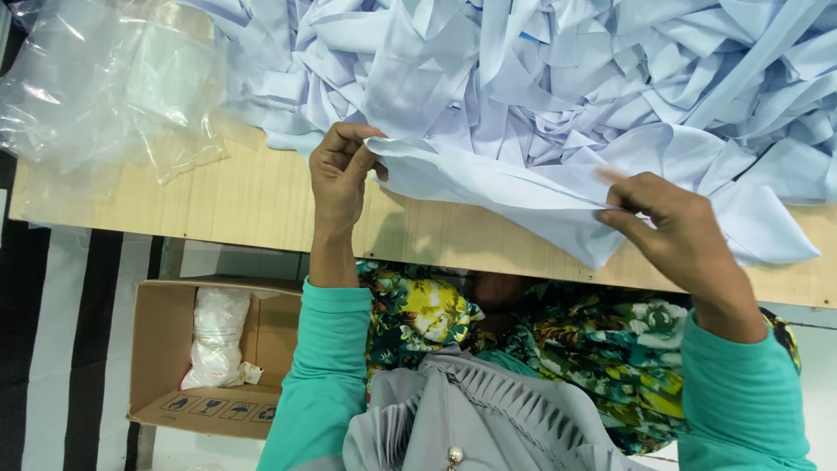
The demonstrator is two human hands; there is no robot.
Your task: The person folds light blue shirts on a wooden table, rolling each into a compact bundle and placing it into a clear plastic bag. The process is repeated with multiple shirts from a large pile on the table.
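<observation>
1. Fingers (362,150) of the left hand (338,174) are pinched shut on one end of a pale blue fabric piece (497,187), thumb pressed against the cloth edge.
2. Fingers of the right hand (676,231) are closed on the other end of the same piece, holding it taut between both hands.
3. That piece hangs just above the wooden bench (253,201), at its near edge, and touches the big heap of pale blue fabric strips (567,70) behind it.
4. Clear plastic bags (105,78) lie on the bench's left part.
5. Below the bench, an open cardboard box (166,349) holds a white bag (216,336).
</observation>
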